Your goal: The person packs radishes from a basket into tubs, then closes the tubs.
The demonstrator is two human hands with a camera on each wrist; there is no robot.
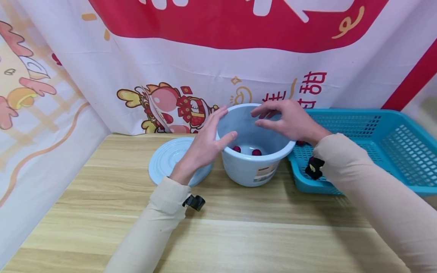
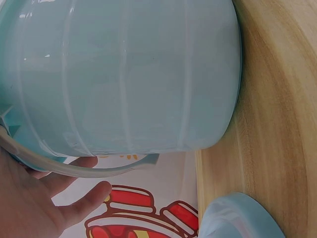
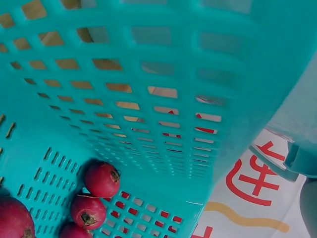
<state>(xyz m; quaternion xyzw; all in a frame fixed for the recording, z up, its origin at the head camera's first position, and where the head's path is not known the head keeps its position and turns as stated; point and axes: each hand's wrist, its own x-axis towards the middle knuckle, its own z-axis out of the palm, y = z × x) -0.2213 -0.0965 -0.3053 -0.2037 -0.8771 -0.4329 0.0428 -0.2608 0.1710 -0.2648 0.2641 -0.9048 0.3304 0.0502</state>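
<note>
A light blue bucket (image 1: 250, 167) stands upright on the table, two small red radishes (image 1: 257, 152) showing at its bottom. My left hand (image 1: 208, 142) is at the bucket's left rim, fingers extended and thumb over the edge. In the left wrist view its spread fingers (image 2: 79, 203) lie beside the bucket's curved handle (image 2: 84, 171). Over the bucket's mouth hangs my right hand (image 1: 286, 120), fingers loosely bent and apart from the thumb, nothing seen between them. Several more red radishes (image 3: 101, 179) lie in the teal basket (image 3: 148, 89) in the right wrist view.
The teal basket stands close against the bucket's right side, under my right forearm (image 1: 368, 174). Left of the bucket a round light blue lid (image 1: 160, 161) lies flat, partly behind my left wrist. A printed cloth (image 1: 205, 64) hangs behind the wooden table (image 1: 239, 242).
</note>
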